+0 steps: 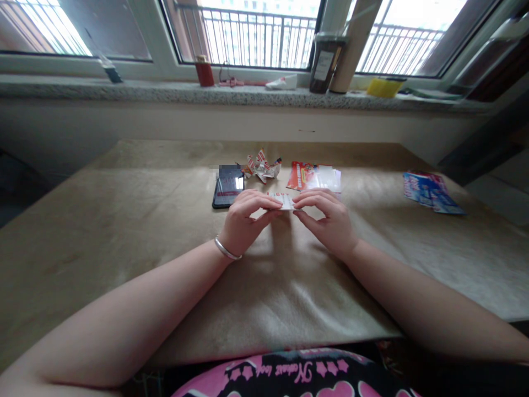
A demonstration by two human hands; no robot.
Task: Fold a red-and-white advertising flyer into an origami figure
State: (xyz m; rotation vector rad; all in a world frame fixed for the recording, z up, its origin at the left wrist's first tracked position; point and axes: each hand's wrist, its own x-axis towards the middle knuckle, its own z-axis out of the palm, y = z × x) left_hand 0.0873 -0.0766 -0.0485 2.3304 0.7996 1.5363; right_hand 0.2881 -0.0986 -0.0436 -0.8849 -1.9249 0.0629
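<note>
A small folded piece of white and red printed paper (286, 200) is pinched between both hands just above the table. My left hand (247, 220), with a silver bangle on the wrist, grips its left end with curled fingers. My right hand (326, 216) grips its right end the same way. A crumpled folded paper shape (262, 165) lies just beyond the hands, next to a flat red and white leaflet (313, 176).
A dark phone (228, 185) lies left of the crumpled paper. Blue printed sheets (430, 191) lie at the right on the brown paper-covered table (124, 220). The stone window sill (165, 92) holds a red cup, a dark jar, a cardboard tube and a yellow box.
</note>
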